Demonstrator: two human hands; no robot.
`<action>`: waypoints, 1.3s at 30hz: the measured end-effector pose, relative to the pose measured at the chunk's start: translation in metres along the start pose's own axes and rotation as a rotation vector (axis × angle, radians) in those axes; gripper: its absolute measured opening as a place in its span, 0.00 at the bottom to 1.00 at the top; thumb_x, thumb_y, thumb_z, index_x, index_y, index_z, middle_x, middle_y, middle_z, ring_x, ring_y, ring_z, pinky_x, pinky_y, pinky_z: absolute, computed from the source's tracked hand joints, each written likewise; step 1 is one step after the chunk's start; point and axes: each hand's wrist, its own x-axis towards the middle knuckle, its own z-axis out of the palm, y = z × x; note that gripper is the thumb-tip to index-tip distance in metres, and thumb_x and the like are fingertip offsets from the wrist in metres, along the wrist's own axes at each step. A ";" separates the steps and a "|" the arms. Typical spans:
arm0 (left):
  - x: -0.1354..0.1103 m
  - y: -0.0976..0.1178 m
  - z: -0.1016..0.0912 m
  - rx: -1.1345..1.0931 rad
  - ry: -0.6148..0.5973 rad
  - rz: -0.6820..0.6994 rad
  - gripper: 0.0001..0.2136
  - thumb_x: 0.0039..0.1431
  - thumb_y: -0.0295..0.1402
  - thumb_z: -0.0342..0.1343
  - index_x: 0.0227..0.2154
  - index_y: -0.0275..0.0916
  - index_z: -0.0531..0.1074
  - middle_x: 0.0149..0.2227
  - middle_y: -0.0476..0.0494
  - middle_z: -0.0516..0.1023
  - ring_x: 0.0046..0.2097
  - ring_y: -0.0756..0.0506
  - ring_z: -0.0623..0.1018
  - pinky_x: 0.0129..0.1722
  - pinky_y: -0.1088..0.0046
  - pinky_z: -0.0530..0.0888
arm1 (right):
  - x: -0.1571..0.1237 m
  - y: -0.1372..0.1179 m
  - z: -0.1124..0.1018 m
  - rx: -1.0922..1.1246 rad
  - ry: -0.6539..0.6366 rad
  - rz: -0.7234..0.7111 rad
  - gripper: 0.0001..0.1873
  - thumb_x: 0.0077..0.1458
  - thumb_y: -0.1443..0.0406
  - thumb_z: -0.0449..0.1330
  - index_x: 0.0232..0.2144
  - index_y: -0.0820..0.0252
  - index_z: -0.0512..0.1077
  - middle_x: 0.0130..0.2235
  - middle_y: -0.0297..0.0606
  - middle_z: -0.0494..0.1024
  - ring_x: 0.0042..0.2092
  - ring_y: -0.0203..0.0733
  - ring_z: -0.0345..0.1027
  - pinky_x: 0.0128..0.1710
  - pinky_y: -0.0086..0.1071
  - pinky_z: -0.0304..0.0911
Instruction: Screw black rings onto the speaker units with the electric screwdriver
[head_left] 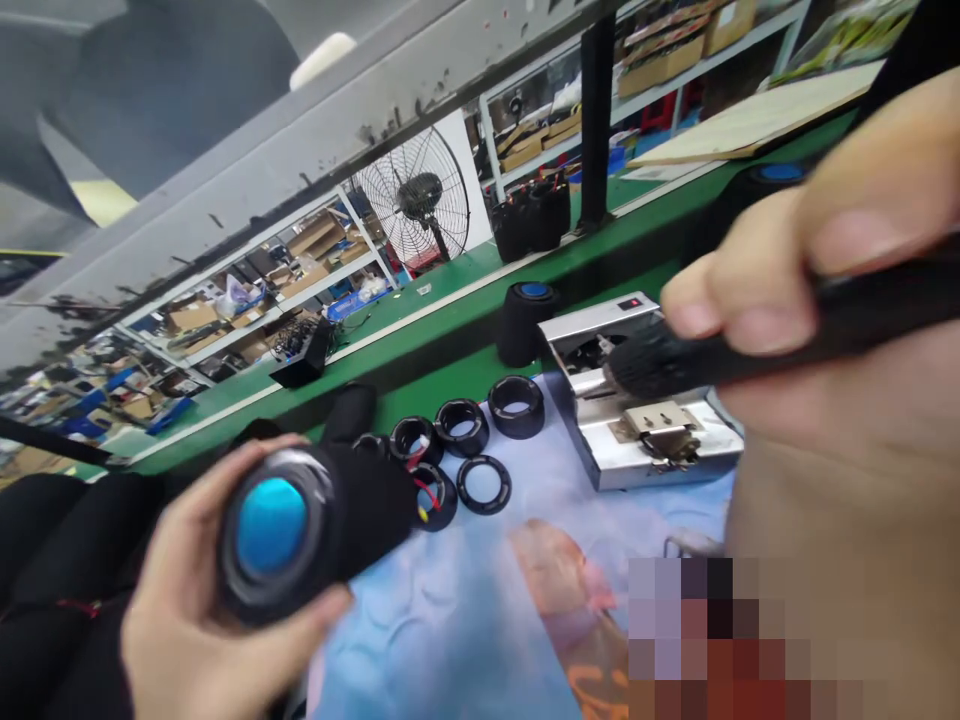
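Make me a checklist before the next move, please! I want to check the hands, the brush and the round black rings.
1. Left hand wrapped around the black cylinder with a round blue top: ok.
2. Right hand gripping the black-handled brush: ok.
3. Brush bristles touching the shiny silver metal fixture: cannot tell, they look blurred.
4. Round black rings lying on the blue printed cloth: ok.
5. Red and yellow wires tucked inside their ring: not ok, they stick out.
6. Small red switch on the fixture: cannot tell if it is on.
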 end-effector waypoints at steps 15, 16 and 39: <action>-0.142 -0.070 0.057 -0.622 -0.359 -0.382 0.50 0.38 0.41 0.83 0.66 0.52 0.66 0.65 0.40 0.78 0.64 0.33 0.81 0.61 0.60 0.82 | -0.061 0.136 0.036 -0.829 -0.804 0.582 0.26 0.52 0.71 0.74 0.52 0.61 0.72 0.45 0.37 0.79 0.42 0.43 0.76 0.41 0.35 0.75; -0.141 -0.069 0.057 -0.628 -0.376 -0.392 0.49 0.39 0.40 0.83 0.66 0.51 0.68 0.66 0.40 0.78 0.64 0.33 0.81 0.61 0.60 0.82 | -0.067 0.143 0.037 -0.880 -0.823 0.568 0.26 0.54 0.70 0.74 0.53 0.62 0.72 0.48 0.40 0.77 0.46 0.45 0.75 0.47 0.38 0.75; -0.140 -0.075 0.079 -0.669 -0.323 -0.229 0.40 0.42 0.36 0.78 0.60 0.47 0.71 0.55 0.42 0.84 0.53 0.36 0.87 0.54 0.58 0.84 | -0.081 0.023 0.023 -0.815 -0.669 0.591 0.25 0.53 0.54 0.71 0.49 0.53 0.69 0.36 0.32 0.76 0.33 0.42 0.73 0.28 0.30 0.63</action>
